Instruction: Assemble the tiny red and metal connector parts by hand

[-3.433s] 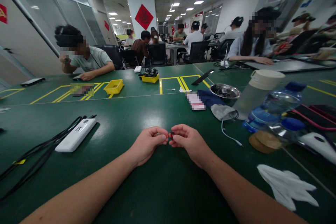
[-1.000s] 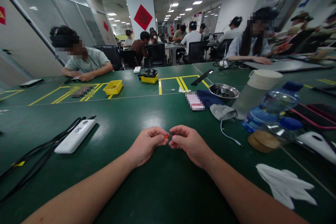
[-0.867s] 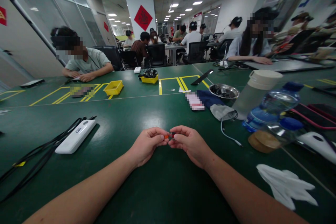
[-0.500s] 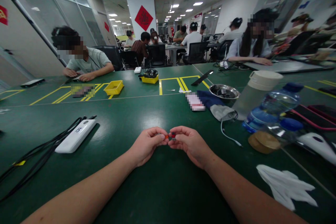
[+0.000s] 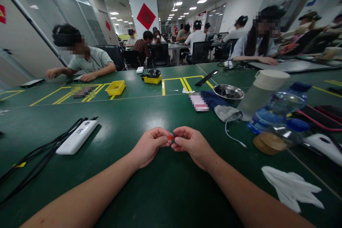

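My left hand (image 5: 153, 146) is closed in a pinch on a small orange piece (image 5: 170, 137), which shows at the fingertips. Facing it, my right hand (image 5: 193, 146) pinches a small dark red piece (image 5: 175, 136) between thumb and fingers. Both pieces are too small and too covered by fingers to name their kind. They sit side by side with the fingertips nearly meeting; whether the pieces touch I cannot tell. Both hands are just above the green table (image 5: 160, 192), near its middle.
A white power bank (image 5: 77, 138) with black cables lies left. On the right are a metal bowl (image 5: 228, 92), a tumbler (image 5: 263, 94), a blue-capped bottle (image 5: 279, 105), a bottle with brown contents (image 5: 272, 143) and a white glove-like cloth (image 5: 292, 187). A yellow tray (image 5: 115, 88) stands farther back.
My hands stay nearly in place; the right fingers have shifted slightly around the dark red piece. Across the table, the person at left has moved one hand outward to the left.
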The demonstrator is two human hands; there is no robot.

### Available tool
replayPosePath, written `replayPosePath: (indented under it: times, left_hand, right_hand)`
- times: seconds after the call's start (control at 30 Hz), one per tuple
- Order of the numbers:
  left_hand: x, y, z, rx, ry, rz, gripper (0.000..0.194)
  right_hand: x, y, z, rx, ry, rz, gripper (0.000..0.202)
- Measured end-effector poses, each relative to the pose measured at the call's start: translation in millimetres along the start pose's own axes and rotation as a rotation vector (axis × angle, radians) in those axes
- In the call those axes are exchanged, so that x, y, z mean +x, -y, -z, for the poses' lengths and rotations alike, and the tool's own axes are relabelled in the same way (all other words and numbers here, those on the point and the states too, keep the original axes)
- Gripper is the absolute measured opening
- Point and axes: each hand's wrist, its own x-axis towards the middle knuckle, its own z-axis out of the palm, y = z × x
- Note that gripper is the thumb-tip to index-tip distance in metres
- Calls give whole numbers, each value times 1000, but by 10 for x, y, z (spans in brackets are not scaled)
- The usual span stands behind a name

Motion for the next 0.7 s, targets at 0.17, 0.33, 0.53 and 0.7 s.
replayPosePath:
  times: [0.17,0.33,0.53,0.7]
  left_hand:
    - [1,-4,-4,-8,-6,-9,4]
    - [0,-2,-3,-13,-1,-23,4]
    - [-7,-5,-18,2,-3,-28,10]
    - [-13,-10,-11,8,-14,-15,10]
  right_hand:
    - [0,18,-7,16,-14,-6,20]
    - [19,16,8,58,-1,-31,20]
    - [11,11,-4,43,0,-25,20]
    - [8,38,-17,34,9,-29,22]
